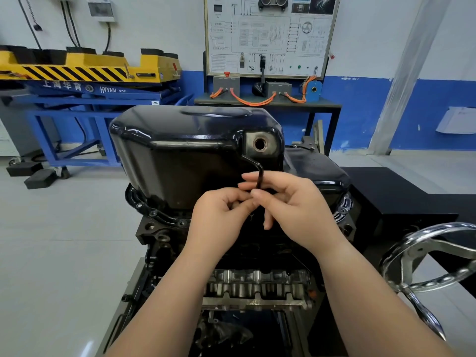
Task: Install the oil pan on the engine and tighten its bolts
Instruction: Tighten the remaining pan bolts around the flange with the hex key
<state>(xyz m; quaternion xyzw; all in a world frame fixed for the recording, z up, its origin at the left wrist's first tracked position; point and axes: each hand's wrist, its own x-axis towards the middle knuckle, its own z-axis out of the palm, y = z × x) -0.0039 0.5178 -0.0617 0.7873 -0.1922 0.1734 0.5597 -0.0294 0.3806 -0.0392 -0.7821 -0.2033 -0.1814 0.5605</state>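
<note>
The oil pan (180,140) sits atop the engine (257,287), a handwheel (435,229) to its right, a wiring board (268,34) behind.

- Black, bulging sheet-metal oil pan (185,140): high-gloss paint, smooth, throws back the room lights.
- Round drain-hole ring (260,144) in the pan: bare metal, coppery brown, dull.
- Black L-shaped metal hex key (259,173): smooth, matt, no shine.
- Dark cast-metal engine block (157,238): rough-grained, matt, grimy-looking.
- Silvery machined metal section (257,282) low on the engine: bare, half-bright, sharp-edged.
- Chromed metal handwheel (427,256): polished, mirror-bright.
- Orange cables (255,100) on the far bench: smooth plastic sheath, faint sheen.
- Yellow painted metal lift platform (90,65): semi-gloss paint, scuffed at the edges.
- Pale grey floor (64,240): smooth, low sheen.
</note>
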